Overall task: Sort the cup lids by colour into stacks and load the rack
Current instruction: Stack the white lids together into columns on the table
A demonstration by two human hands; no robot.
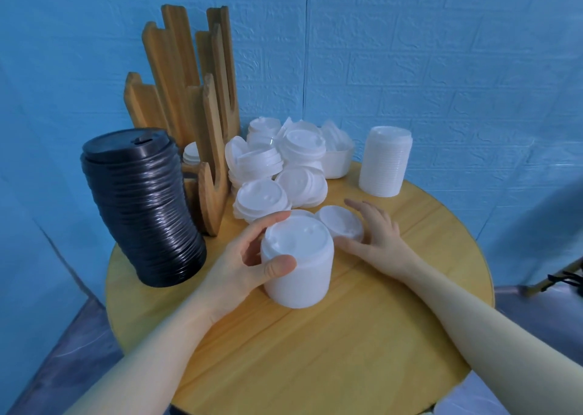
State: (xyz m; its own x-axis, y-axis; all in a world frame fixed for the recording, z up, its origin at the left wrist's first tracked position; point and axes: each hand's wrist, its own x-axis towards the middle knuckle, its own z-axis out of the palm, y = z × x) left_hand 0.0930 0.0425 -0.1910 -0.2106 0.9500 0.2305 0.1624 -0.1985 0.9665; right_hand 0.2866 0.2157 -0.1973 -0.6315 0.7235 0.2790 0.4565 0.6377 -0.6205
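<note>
A stack of white lids stands mid-table, and my left hand grips its upper part, thumb in front and fingers behind. Just right of it lies a single white lid; my right hand curls round its right edge, thumb and fingers touching it. A loose pile of white lids lies behind. A tall leaning stack of black lids stands at the left. Another white stack stands at the back right. The wooden rack rises at the back left, with a few white lids in a low slot.
A white tub holding more lids sits behind the pile. The round wooden table ends close on every side, with a blue wall behind. Something yellow and black shows at the far right edge.
</note>
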